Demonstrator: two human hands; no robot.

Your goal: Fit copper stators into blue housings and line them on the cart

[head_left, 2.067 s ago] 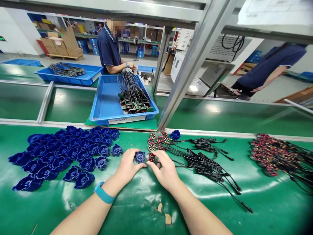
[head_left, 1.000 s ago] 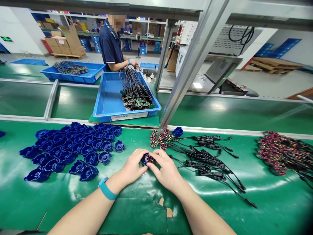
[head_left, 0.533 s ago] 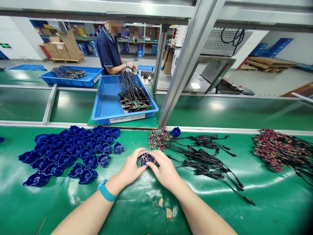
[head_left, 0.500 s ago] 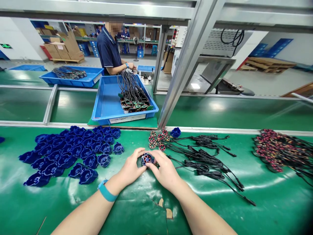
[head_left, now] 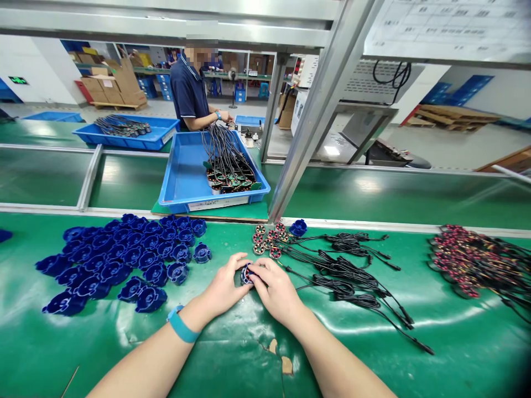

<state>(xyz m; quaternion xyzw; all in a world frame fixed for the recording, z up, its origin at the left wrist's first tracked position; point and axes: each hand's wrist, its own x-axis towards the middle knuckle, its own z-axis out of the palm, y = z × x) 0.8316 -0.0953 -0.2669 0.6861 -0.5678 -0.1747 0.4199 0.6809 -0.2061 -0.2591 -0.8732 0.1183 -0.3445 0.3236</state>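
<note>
Between my two hands, low over the green bench mat, is a small blue motor housing [head_left: 244,275] with a red-wound stator showing inside it. My left hand [head_left: 226,284] curls around its left side, thumb and fingers closed on it. From the right, my right hand [head_left: 276,284] holds the same part, its fingers and thumb lying over the top and covering much of the stator. Just beyond my hands lie several loose stators [head_left: 275,252] with red windings. To the left, many empty blue housings [head_left: 133,257] are spread in a cluster.
Coiled black cables [head_left: 346,268] lie right of my hands, and a heap of wired stators [head_left: 456,260] farther right. One blue housing [head_left: 297,227] sits near a metal post [head_left: 309,119]. Beyond the bench edge stands a blue tray [head_left: 180,171] of wired boards; a co-worker [head_left: 188,91] stands behind it.
My right fingers have shifted across the top of the housing, hiding more of the stator. The view has tilted slightly, so a paper sheet appears at the upper right.
</note>
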